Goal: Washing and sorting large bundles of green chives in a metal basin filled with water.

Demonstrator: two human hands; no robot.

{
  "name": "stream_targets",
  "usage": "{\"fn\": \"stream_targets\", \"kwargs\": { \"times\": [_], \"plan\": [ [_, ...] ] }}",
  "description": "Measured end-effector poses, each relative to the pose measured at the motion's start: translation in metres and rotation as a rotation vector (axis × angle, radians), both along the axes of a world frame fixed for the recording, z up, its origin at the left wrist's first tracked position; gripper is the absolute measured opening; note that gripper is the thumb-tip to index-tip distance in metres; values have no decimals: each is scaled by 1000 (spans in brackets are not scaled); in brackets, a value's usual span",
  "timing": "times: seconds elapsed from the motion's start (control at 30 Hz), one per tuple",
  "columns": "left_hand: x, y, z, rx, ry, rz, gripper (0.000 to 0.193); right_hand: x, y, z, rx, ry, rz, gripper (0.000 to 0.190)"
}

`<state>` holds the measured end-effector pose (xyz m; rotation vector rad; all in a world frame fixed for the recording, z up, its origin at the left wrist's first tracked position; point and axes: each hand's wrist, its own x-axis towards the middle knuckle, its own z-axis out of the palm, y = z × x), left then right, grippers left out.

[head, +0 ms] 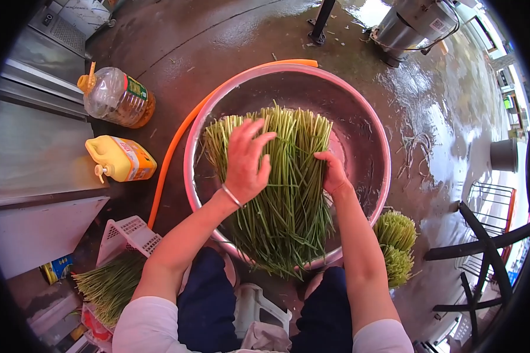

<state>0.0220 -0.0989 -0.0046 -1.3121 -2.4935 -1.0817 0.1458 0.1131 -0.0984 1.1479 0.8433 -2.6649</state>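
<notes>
A wide metal basin (365,128) stands between my knees. Across it lies a thick heap of garlic chives (287,176), pale cut ends at the far side and leafy tips hanging over the near rim. My left hand (247,163), with a bangle on the wrist, is over the left part of the heap; its fingers are spread and no stalk is pinched between them. At the right edge, my right hand (334,173) grips the side of the heap with the thumb on top. Its other fingers are mostly hidden.
An orange hose (172,152) curves around the basin's left side. Beyond it stand a plastic oil jug (117,98) and a yellow pump bottle (123,159). More chives fill a white plastic basket (130,229). Chive bundles (396,247) stand at right, near black metal legs (481,247). The floor is wet.
</notes>
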Motion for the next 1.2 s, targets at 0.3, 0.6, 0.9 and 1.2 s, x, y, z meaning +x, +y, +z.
{"fn": "stream_targets", "kwargs": {
  "times": [0.3,0.6,0.9,1.2],
  "plan": [
    [-21,-2,-41,-243,129,-225,16,3,6,-2,17,20,-46,28],
    [-19,2,-37,-158,143,-140,10,-21,-16,22,174,72,5,41],
    [-22,-19,-45,-253,30,-135,14,6,8,13,162,-1,-94,38],
    [-21,-7,-36,-289,-54,-4,24,35,25,9,68,72,-124,42]
  ]
}}
